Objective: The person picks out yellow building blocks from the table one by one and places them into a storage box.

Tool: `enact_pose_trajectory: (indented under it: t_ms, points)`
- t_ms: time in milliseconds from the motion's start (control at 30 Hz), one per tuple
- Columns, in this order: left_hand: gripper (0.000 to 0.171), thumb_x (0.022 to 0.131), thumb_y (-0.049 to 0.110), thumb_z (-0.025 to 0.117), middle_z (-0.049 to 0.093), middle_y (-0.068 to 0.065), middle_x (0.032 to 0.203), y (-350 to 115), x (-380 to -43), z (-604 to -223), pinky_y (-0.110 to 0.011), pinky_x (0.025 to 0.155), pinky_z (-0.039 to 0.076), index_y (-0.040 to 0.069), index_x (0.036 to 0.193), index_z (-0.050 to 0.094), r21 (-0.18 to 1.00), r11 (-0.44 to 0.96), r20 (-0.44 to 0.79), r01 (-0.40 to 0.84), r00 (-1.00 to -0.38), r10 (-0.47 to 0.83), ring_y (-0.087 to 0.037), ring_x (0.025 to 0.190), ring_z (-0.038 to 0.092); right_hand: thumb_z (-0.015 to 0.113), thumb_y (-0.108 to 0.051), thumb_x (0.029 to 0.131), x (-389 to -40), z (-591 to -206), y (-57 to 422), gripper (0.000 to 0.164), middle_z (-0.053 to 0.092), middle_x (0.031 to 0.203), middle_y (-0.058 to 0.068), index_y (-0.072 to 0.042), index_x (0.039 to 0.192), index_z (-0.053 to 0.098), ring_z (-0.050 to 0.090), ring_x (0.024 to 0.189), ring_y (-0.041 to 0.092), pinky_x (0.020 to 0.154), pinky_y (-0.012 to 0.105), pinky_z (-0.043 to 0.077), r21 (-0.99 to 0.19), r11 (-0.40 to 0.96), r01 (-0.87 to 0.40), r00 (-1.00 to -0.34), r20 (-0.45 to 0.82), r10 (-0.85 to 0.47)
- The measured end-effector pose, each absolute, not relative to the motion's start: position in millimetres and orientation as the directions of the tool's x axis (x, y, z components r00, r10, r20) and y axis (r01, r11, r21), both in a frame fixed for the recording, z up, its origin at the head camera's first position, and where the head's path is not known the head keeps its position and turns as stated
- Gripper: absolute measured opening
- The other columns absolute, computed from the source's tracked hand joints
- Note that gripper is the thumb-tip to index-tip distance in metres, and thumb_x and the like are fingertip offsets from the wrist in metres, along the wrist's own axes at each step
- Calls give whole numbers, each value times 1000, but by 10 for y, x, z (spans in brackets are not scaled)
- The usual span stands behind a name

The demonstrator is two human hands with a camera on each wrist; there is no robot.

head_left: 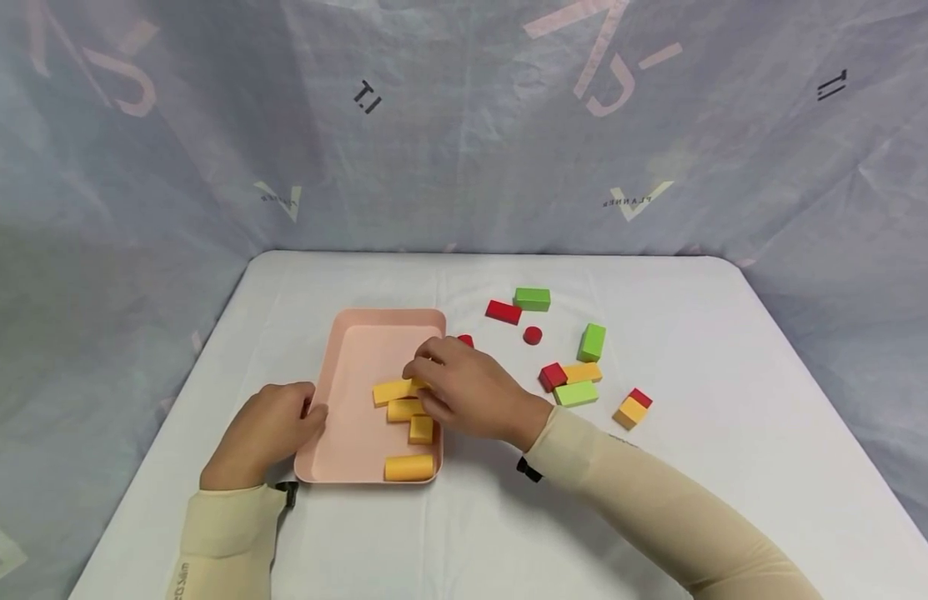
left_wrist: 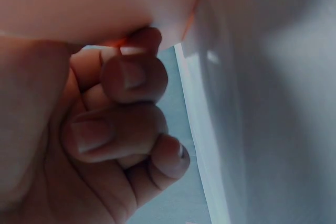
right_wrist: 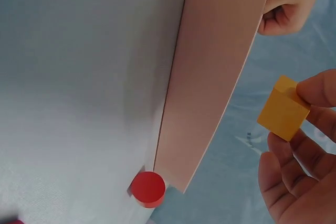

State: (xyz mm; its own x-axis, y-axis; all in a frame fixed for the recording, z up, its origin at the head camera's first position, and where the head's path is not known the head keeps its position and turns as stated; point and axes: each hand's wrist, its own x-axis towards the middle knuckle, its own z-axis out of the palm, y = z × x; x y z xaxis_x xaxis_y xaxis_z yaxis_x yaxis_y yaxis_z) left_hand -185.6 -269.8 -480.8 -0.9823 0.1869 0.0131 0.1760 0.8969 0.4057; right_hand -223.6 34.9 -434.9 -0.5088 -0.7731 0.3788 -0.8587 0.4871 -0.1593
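Observation:
A shallow pink tray point(head_left: 343, 379) lies on the table's left half. My left hand point(head_left: 272, 425) grips its left rim, the thumb over the edge; in the left wrist view the curled fingers point(left_wrist: 126, 132) sit beneath the rim. Over the tray's right side, my right hand point(head_left: 471, 387) pinches a yellow block point(right_wrist: 286, 109) between thumb and fingertips. Inside the tray lie several yellow pieces: a long block point(head_left: 390, 392), a piece point(head_left: 399, 411) partly beside the hand, a small cube point(head_left: 421, 430) and a cylinder point(head_left: 408, 468) near the front wall.
Right of the tray are a red cylinder point(right_wrist: 148, 188), a red block point(head_left: 504, 312), a red disc point(head_left: 533, 335) and green blocks point(head_left: 532, 299) point(head_left: 592, 342). Nearer lie a red cube point(head_left: 553, 377), a yellow block point(head_left: 584, 372), a light green block point(head_left: 576, 393) and a yellow-red pair point(head_left: 630, 412).

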Motion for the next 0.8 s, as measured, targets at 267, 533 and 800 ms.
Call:
enact_pose_trajectory:
  t_ms: [267, 533, 800]
  points:
    - [27, 86, 17, 58, 40, 2, 51, -2698, -1852, -4796, -31, 43, 33, 17, 62, 47, 404, 896, 27, 187, -981, 192, -13, 46, 39, 59, -22, 84, -2219, -4296, 307, 27, 49, 104, -7, -21, 111, 59, 39, 92, 4, 70, 21, 45, -162, 479, -863, -503, 365, -783]
    - [27, 87, 18, 58, 41, 2, 52, -2688, -1848, -4786, -32, 43, 33, 16, 62, 48, 426, 890, 4, 165, -984, 180, -14, 46, 40, 60, -21, 84, -2229, -4287, 278, 26, 49, 104, -8, -21, 111, 59, 40, 95, 4, 72, 21, 44, -152, 459, -875, -481, 375, -793]
    - [28, 88, 19, 59, 40, 2, 52, -2703, -1858, -4810, -31, 43, 33, 16, 62, 47, 431, 887, -4, 164, -983, 183, -14, 45, 39, 62, -20, 83, -2210, -4309, 237, 28, 50, 105, -7, -20, 111, 60, 41, 95, 5, 72, 21, 45, -155, 452, -878, -476, 380, -793]
